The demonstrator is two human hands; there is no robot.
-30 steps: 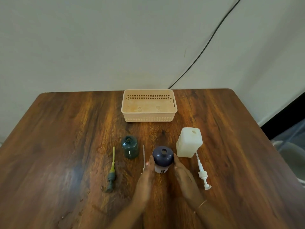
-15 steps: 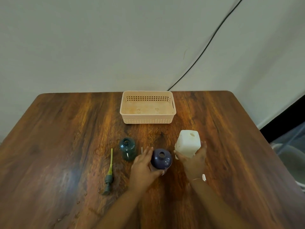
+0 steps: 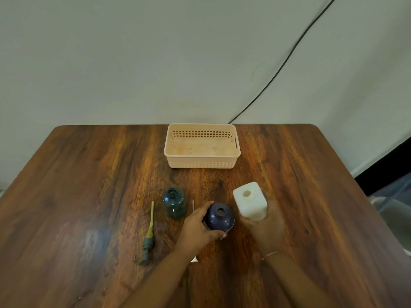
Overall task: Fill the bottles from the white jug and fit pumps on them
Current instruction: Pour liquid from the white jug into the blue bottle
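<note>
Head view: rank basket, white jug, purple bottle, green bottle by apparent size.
1. basket
2. white jug, lifted nearer the camera, so slightly flattered
3. purple bottle and green bottle: too alike to rank

One head-worn wide-angle view looks forward and down from the near edge of the desk [image 3: 89, 174] toward its far edge and the wall [image 3: 133, 63] behind
</note>
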